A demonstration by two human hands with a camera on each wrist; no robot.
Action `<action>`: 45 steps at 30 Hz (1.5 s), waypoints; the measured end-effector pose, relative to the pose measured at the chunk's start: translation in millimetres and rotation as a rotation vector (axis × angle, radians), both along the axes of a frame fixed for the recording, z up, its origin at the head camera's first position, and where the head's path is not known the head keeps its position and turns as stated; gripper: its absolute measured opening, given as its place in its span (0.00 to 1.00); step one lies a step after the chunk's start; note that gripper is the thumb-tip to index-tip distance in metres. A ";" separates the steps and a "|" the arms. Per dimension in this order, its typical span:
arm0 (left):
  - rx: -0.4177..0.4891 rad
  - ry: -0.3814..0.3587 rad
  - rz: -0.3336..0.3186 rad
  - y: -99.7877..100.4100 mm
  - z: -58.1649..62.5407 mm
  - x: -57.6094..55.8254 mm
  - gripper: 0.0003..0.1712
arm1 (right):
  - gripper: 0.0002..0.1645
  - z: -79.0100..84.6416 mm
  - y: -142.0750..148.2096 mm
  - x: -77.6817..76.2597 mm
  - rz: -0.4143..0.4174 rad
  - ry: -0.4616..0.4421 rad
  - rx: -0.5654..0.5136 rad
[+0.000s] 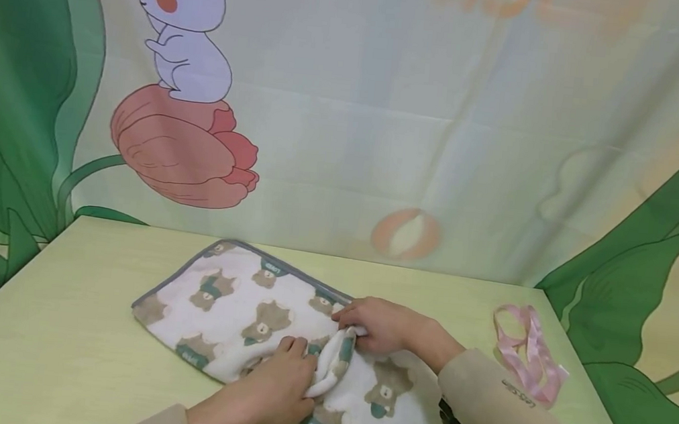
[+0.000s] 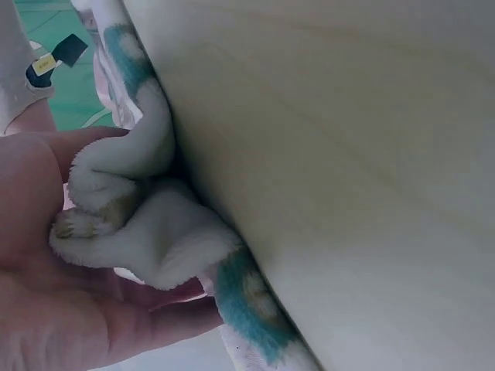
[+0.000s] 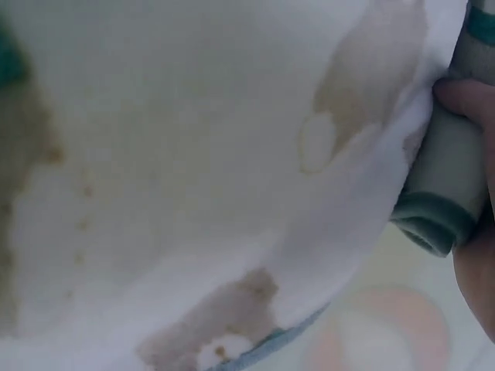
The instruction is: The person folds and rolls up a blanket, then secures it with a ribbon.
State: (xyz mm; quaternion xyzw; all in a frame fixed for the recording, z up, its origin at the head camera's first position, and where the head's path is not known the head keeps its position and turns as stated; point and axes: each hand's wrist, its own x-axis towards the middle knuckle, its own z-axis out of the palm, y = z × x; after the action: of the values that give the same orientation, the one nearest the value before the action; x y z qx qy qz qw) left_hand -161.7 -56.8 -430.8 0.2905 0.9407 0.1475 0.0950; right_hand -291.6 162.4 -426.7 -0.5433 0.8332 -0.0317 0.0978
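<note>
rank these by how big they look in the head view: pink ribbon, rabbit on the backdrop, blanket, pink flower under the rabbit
1. blanket
2. pink flower
3. rabbit, cut off at the picture's top edge
4. pink ribbon

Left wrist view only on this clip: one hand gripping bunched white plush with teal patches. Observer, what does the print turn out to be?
Observer: Brown bears; in the head view it is a bear-print blanket.
Operator: I get a sleeve at my upper left but not the other hand. Where is it?
Observer: The right hand grips the raised fold at the end farther from the person.
Operator: Is anything else lying on the table?
Observer: Yes, a pink ribbon lies on the table, to the right of the blanket.
</note>
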 end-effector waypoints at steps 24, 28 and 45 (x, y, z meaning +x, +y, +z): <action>0.239 -0.093 0.077 -24.2 1.5 -15.2 0.09 | 0.10 12.4 -14.5 20.8 -0.174 0.027 0.156; 0.324 -0.213 0.073 -35.7 5.2 -22.6 0.07 | 0.12 14.3 -14.3 26.8 -0.247 -0.079 0.166; 0.273 -0.182 -0.079 -46.6 16.4 -53.5 0.04 | 0.07 12.4 -7.5 36.5 -0.414 -0.381 0.175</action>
State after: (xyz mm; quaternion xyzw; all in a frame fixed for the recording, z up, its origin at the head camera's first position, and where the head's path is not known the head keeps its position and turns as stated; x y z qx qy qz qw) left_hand -215.2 -103.4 -414.4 0.3230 0.8871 0.2959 0.1451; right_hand -255.1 154.8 -414.4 -0.3356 0.8925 -0.0806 0.2905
